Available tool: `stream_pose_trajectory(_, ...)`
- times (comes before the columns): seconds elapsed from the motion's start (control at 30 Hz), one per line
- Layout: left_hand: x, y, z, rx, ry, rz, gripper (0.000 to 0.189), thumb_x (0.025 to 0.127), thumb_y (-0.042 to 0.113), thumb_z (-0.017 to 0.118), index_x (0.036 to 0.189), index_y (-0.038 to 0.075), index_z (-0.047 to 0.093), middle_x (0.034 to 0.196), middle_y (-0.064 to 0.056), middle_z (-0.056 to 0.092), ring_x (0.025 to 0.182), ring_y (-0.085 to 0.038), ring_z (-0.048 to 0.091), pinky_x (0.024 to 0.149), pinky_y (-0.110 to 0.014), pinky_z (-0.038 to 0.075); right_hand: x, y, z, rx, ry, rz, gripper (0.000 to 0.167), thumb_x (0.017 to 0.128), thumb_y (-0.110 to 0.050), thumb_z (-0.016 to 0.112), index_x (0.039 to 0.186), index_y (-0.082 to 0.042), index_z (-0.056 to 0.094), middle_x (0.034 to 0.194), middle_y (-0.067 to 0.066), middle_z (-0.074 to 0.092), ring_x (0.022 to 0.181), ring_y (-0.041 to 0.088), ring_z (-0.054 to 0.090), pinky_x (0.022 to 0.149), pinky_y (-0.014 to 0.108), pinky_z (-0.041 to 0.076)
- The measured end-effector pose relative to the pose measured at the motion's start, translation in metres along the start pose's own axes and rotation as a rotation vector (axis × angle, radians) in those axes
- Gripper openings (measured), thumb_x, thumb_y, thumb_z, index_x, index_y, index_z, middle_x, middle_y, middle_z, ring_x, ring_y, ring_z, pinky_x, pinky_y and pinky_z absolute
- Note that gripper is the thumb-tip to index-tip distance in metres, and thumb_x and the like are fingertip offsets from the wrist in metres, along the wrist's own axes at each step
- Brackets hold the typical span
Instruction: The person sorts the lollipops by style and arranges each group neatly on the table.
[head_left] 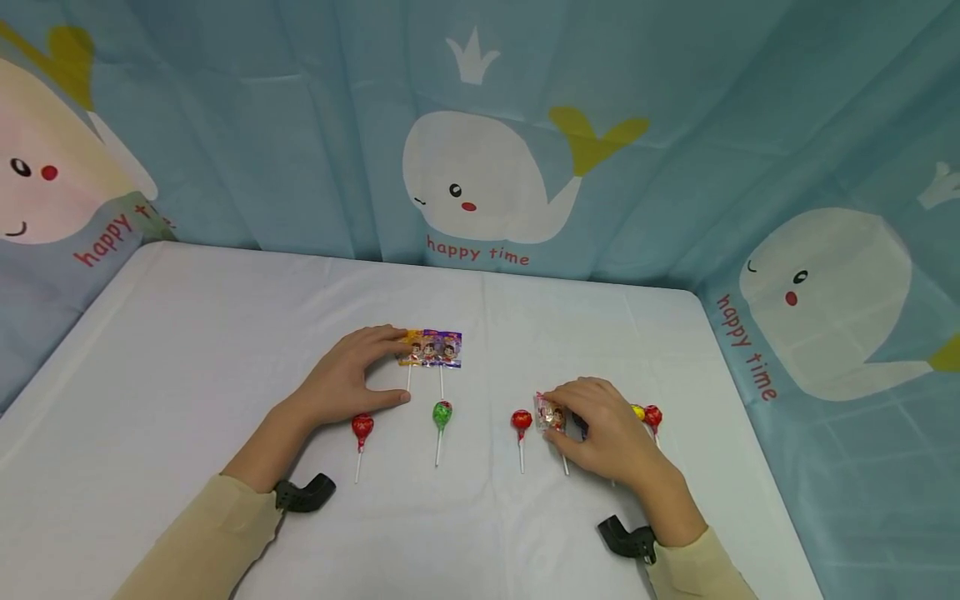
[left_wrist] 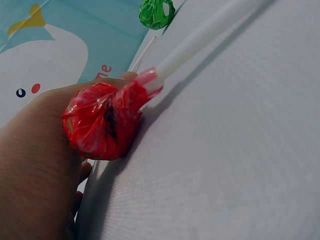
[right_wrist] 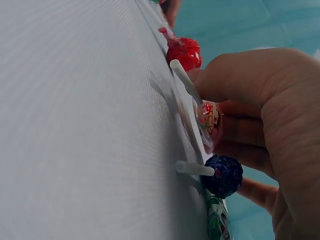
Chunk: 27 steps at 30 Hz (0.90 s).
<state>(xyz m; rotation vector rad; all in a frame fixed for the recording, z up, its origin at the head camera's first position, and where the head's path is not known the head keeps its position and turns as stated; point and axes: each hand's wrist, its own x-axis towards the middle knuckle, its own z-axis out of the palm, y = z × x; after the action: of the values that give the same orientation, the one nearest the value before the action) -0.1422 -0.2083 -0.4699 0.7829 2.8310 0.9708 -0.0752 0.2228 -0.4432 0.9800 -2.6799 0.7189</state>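
In the head view my left hand [head_left: 348, 375] reaches across the table with thumb and fingers spread. Its fingertips touch the left end of the flat, colourful wrapped lollipops [head_left: 438, 348], covering part of them; two white sticks show below. A red-wrapped lollipop [left_wrist: 102, 122] lies beside that hand near the wrist. My right hand [head_left: 603, 429] pinches a clear-wrapped lollipop [right_wrist: 210, 120] with printed pictures between thumb and fingers. Under the same hand, a dark blue lollipop [right_wrist: 223, 176] is mostly hidden from the head view. Another red lollipop [head_left: 521, 421] lies just left of the right hand.
Between the hands lies a green lollipop [head_left: 442, 415]. Yellow [head_left: 638, 412] and red [head_left: 653, 415] lollipops show beyond the right hand. A green wrapper [right_wrist: 218, 217] sits beside the blue lollipop. A whale-print curtain [head_left: 300, 125] borders the white table [head_left: 225, 333].
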Motion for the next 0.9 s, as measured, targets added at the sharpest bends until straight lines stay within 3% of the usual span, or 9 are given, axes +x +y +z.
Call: stream_pose_trajectory(0.9, 0.001, -0.003, 0.002, 0.002, 0.006, 0.007, 0.071, 0.087, 0.053, 0.089, 0.147, 0.021, 0.069, 0.166, -0.004, 0.051, 0.158, -0.034, 0.037, 0.129, -0.064, 0.025, 0.017, -0.001, -0.003, 0.009, 0.03, -0.025, 0.045, 0.085, -0.021, 0.092, 0.126, -0.008, 0.079, 0.122, 0.0, 0.077, 0.118, 0.024, 0.069, 0.112, 0.052, 0.05)
